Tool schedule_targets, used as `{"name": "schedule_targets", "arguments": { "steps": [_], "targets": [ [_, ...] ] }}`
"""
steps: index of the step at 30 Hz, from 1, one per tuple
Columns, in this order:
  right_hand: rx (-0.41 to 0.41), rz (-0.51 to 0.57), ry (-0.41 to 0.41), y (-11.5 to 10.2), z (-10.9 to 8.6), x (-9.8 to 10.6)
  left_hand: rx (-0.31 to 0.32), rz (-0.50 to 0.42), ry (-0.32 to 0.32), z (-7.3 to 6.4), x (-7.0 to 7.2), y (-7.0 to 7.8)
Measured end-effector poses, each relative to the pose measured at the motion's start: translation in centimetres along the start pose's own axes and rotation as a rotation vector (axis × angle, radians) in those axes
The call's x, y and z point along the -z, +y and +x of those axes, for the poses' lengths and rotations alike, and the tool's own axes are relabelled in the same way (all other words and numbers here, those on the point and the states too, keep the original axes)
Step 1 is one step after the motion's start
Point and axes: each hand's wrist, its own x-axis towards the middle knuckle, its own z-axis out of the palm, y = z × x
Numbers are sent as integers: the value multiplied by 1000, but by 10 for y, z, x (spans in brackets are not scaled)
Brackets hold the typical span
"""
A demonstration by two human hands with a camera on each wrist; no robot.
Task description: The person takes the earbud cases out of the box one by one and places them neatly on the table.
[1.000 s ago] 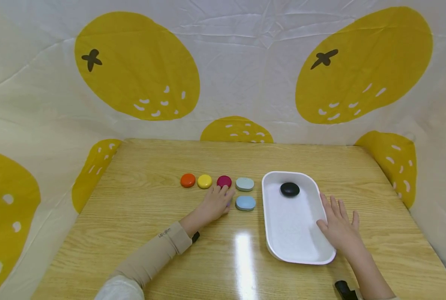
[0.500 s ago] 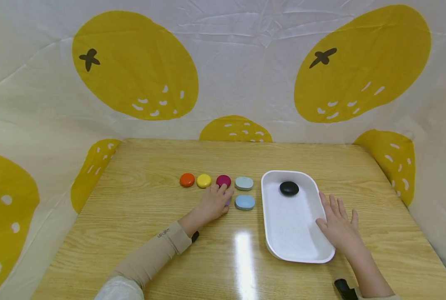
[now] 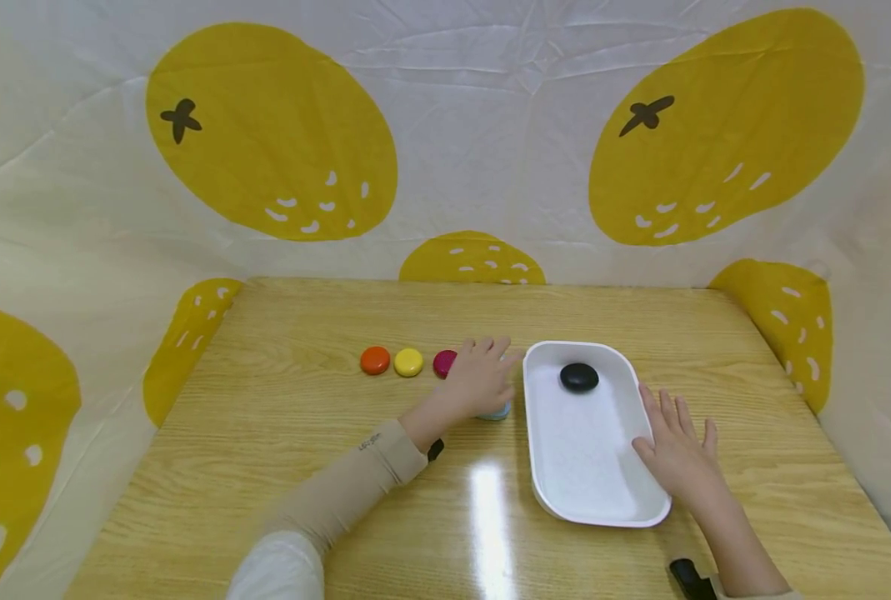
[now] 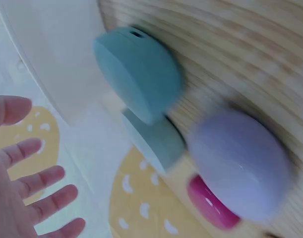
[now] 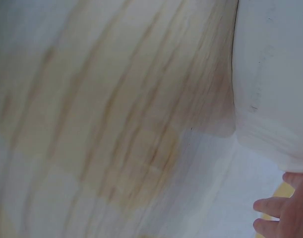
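Note:
My left hand [image 3: 478, 379] is above the tabletop just left of the white tray [image 3: 598, 517], fingers spread and holding nothing. Beneath it a light blue rounded case [image 3: 498, 412] is partly covered; the left wrist view shows this case as teal with a small slot [image 4: 136, 34]. Beyond it there is a pale green case [image 4: 153, 141], and nearer a smooth lilac rounded piece [image 4: 240, 163] which the hand hides in the head view. A magenta round piece [image 3: 443, 363] peeks out by the fingers. My right hand [image 3: 681, 454] touches the tray's right side with straight fingers.
An orange round piece [image 3: 375, 360] and a yellow one [image 3: 408, 362] lie in line left of the magenta piece. Inside the tray, toward its far end, sits a black oval piece [image 3: 579, 377]. Fruit-printed cloth [image 3: 475, 167] hangs behind the wooden table [image 3: 302, 317].
My left hand has moved right, away from the lilac piece beside the magenta one, to over the blue and pale green cases, its fingers spreading. My right hand stays at the tray.

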Motion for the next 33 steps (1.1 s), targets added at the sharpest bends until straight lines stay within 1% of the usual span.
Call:
{"name": "schedule_targets", "arguments": {
  "steps": [4,8,10,13,16,20,24,29,33],
  "targets": [
    [-1,2,1,0,0,0,-28,-2,35,21,0,21],
    [-8,8,-4,1,0,0,-85,31,118,38,-7,42],
    [-12,9,-7,1,0,-1,-111,55,145,44,-12,53],
    [-16,8,-9,1,0,-1,-143,100,149,50,-17,66],
    [-14,7,-8,1,1,-1,-156,134,127,56,-23,77],
    [-8,11,-1,1,1,-2,-134,149,105,64,-33,84],
    [0,6,11,1,1,-2,-97,138,73,69,-40,88],
    [5,-2,21,2,1,-2,-48,110,45,73,-44,91],
    [8,-2,21,2,1,-1,-15,110,30,74,-45,93]
  ]
}}
